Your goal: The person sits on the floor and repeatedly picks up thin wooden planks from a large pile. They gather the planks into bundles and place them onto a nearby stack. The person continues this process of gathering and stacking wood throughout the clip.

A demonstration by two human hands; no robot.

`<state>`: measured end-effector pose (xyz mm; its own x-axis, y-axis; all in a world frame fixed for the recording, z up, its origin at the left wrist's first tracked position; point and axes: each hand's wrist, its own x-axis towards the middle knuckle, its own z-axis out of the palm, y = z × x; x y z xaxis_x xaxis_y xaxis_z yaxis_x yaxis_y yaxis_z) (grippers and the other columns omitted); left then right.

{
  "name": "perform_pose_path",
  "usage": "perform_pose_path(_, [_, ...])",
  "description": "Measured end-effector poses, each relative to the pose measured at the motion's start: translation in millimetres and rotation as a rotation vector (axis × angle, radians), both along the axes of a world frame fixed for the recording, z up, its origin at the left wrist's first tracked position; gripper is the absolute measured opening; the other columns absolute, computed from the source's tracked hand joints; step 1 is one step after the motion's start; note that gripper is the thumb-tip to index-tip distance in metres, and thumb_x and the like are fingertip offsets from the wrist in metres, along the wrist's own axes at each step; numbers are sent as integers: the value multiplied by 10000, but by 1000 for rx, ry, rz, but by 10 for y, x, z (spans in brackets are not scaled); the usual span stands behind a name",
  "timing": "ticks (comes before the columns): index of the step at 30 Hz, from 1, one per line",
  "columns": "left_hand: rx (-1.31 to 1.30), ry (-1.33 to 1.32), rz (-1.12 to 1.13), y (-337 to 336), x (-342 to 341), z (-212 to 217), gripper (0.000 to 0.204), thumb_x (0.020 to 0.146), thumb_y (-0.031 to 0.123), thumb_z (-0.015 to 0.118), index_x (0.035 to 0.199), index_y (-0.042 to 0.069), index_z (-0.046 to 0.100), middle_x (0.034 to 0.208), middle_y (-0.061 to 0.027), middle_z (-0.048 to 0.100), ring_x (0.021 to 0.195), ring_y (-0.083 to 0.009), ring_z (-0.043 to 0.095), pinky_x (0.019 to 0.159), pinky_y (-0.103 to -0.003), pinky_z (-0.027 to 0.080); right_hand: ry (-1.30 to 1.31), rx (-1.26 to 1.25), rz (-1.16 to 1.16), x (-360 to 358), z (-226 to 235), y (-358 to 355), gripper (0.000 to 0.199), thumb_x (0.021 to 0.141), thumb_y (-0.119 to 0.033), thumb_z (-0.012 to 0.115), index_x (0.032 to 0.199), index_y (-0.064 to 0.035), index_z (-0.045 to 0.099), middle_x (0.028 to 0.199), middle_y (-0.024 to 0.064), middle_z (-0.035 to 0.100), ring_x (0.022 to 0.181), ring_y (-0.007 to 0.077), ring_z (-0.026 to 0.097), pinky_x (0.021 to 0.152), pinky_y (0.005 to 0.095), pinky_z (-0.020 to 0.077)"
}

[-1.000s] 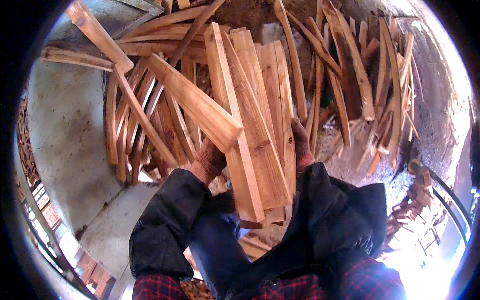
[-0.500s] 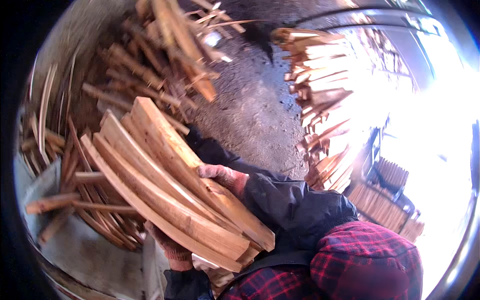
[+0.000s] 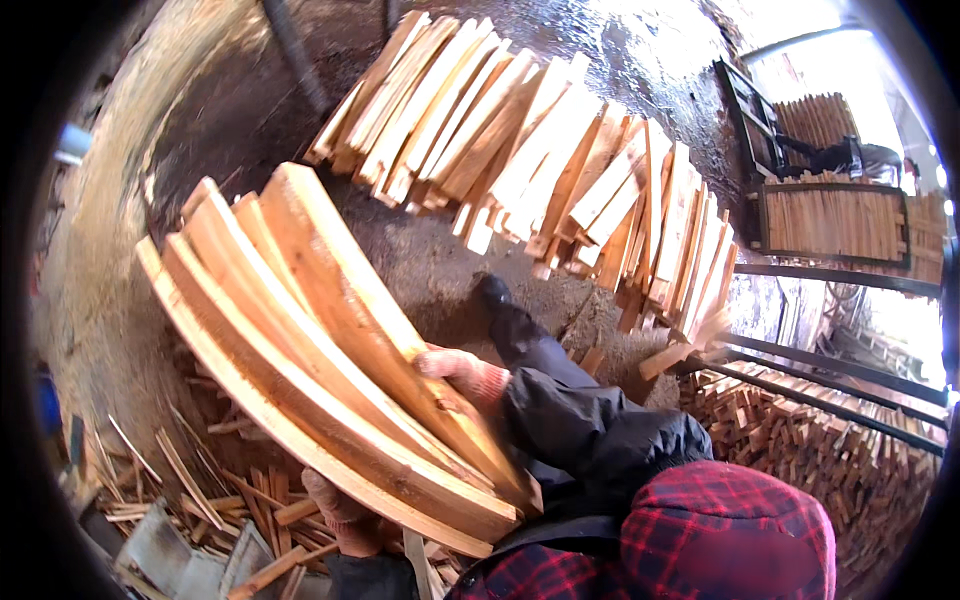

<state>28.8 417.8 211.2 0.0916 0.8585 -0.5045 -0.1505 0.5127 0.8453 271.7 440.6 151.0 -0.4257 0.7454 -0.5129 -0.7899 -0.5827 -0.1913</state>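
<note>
A stack of long, slightly curved wooden boards [image 3: 300, 330] lies slanted across my front, its far end toward the upper left. My right hand [image 3: 465, 375], in a pinkish work glove, is closed over the top edge of the thickest board, with the thumb showing on top. On the opposite side, my left hand [image 3: 340, 510], also gloved, grips the bundle from beneath. Its fingertips are partly hidden under the lowest board. Both hands bear the boards together, clear of the floor.
A long row of cut wooden boards [image 3: 520, 140] stands on the floor ahead. Scrap wood [image 3: 215, 510] is strewn at the lower left, beside grey sheet pieces [image 3: 160, 545]. Dark metal rails [image 3: 830, 365] and a big pile of wood pieces [image 3: 820, 440] are at the right.
My view has swung right, so the row of boards now spreads across ahead and the scrap heap has dropped to the lower left. Both hands still grip the same boards.
</note>
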Motion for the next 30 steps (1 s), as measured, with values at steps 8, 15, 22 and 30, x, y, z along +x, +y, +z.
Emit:
perform_pose_path(8, [-176,-277,-397,831,2831,-501,639,955,566,463,1144,-35,570,968,-119,664,858,-188,653,703,-325,559,-423,-383,-451,2729,-28,-466,475,870,-274,630,1285,-70,518,761,11,582,511,122,555,447,245,499])
perform_pose_path(15, [-275,-542,-912,1539,4814,-1268,576,906,463,603,1285,39,512,1123,-95,627,1010,-198,604,876,-356,517,-468,-234,-918,3993,132,-567,404,901,-303,623,1161,3,584,942,120,679,831,250,677,740,375,595])
perform_pose_path(22, [61,549,-1025,2257,5200,-1782,859,795,453,755,1448,40,380,1473,-213,387,1390,-324,356,1136,-405,321,-1238,-251,-406,4470,-900,300,845,847,-345,726,1507,-65,279,1250,205,549,1082,318,594,959,381,468])
perform_pose_path(30, [174,978,-1060,2154,4611,-2258,858,856,503,607,1532,145,217,1592,-174,168,1454,-384,196,1185,-452,207,-1943,-124,342,4276,-1913,592,940,730,-430,784,1419,35,343,1378,294,394,1277,435,392,1071,474,355])
